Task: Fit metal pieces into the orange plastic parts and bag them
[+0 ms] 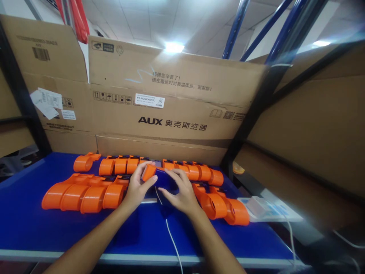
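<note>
My left hand point(138, 184) is closed around a small orange plastic piece point(149, 173), its thumb pressed along the near side. A thin orange strip runs from that piece toward my right hand point(182, 192). The right hand's thumb and fingers are curved and spread apart. Its index fingertip lies at the strip's end, and whether it touches is hard to tell. A dark blue patch point(165, 180) lies between the two hands; I cannot make out whether it is an object or shaded table. Below it hangs a white cable point(171, 236).
Orange looped parts stand in rows left point(92, 198) and right point(213, 205) on the blue table point(71, 236). A large cardboard sheet point(176, 102) rises behind. At the right edge sits a whitish tray point(273, 210) with a cable. Dark frame posts point(248, 118) flank the table.
</note>
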The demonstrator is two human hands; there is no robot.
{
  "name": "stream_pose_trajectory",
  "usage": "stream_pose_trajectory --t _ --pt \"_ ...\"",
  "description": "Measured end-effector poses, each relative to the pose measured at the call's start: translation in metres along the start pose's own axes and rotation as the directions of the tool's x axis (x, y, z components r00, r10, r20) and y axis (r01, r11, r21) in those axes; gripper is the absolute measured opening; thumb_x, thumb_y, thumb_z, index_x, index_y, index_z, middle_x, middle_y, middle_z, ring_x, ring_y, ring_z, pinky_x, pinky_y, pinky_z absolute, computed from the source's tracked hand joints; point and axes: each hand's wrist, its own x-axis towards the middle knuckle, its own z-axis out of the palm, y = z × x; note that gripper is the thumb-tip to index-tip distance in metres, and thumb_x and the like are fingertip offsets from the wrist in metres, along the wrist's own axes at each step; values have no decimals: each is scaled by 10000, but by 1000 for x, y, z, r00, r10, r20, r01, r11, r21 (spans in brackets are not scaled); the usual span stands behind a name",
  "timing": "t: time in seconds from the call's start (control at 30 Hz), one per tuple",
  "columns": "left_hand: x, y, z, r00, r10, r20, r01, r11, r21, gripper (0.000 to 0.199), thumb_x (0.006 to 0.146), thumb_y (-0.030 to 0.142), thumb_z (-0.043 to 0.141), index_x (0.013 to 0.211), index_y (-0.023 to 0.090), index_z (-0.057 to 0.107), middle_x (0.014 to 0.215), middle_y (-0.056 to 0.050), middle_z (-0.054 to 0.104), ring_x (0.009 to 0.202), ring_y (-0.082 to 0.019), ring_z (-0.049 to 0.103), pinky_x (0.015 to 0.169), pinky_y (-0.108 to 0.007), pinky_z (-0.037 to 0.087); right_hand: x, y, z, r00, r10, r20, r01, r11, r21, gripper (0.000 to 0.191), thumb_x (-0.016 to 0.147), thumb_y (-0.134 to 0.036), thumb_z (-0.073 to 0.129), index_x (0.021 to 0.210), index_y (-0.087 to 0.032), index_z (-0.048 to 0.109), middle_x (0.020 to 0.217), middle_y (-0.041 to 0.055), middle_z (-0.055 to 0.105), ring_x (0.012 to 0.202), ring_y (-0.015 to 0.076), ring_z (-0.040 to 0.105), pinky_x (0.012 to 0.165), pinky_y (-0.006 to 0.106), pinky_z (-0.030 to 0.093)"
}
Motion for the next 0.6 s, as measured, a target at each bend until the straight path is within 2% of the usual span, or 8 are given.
stream_pose_trajectory --t 0.1,0.37,0.6 --pt "0 1 1 1000 4 -16 -5 1000 -10 475 731 296 837 1153 234 627 1245 -101 701 1223 -294 627 1098 -441 420 -2 3 2 999 -41 -10 41 998 -47 655 842 -341 773 1453 -322 537 1297 121 577 1176 318 599 1018 489 521" --pt "-1 5 1 999 39 -15 -38 998 45 384 754 295 804 1063 242 582 1187 -83 709 1172 -291 642 1067 -446 426 -3 2 2 998 -55 5 55 997 -49 697 839 -340 780 1478 -338 503 1286 118 577 1164 316 604 1002 497 531" --pt "-1 3 -2 998 66 2 -66 995 74 376 768 290 794 1057 248 557 1197 -80 707 1185 -288 638 1065 -447 434 -3 0 2 997 -74 -6 73 996 -57 685 828 -338 792 1462 -323 533 1263 120 599 1149 313 617 987 487 544"
